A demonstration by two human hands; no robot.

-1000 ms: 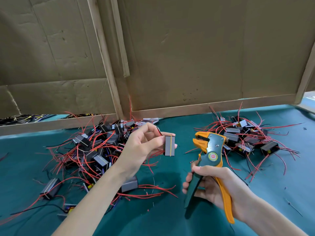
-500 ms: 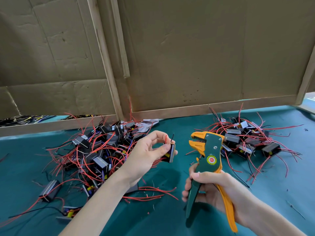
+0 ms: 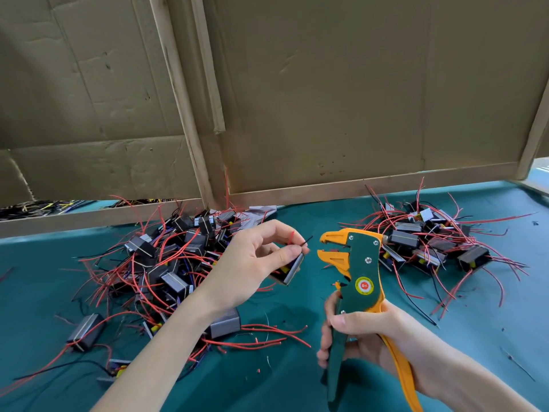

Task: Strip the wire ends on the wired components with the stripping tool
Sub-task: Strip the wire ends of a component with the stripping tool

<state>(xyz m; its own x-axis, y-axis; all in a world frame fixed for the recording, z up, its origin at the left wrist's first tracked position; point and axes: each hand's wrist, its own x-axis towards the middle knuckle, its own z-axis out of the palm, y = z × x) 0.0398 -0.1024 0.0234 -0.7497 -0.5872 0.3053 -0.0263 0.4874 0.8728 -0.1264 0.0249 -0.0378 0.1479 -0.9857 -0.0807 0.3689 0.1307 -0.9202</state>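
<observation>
Centrally, the left hand [image 3: 252, 263] pinches a wired component [image 3: 290, 270], its wire ends [image 3: 306, 240] poking past the thumb. The right hand [image 3: 365, 337] grips the stripping tool [image 3: 359, 272], jaws parted, just at the component's 3 o'clock. On the table [image 3: 297, 385], a near heap [image 3: 166, 263] lies at 9 o'clock and a far heap [image 3: 430, 242] at 2 o'clock.

The single camera rides on my head, wide-angled, facing forward and down. It sits close: my forearms enter from the bottom edge, with my left hand [image 3: 249, 263] and right hand [image 3: 365, 331] in the lower middle. The teal cloth-covered table [image 3: 267, 394] fills the lower half. The upright brown cardboard wall with wooden battens [image 3: 341, 99] fills the upper half, facing me.
</observation>
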